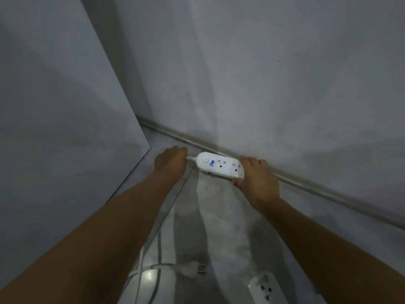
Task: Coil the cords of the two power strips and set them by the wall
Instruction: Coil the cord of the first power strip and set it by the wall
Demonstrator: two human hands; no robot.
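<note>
White power strip (220, 166) by the wall (274, 84), right fingers (249, 160) gripping it, left hand (169, 161) unclear.

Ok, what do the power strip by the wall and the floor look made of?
Power strip: likely glossy white moulded plastic, judging by its smooth rounded shell and sheen. Floor: probably polished tile or stone; it mirrors a light glint and shows a straight seam.
</note>
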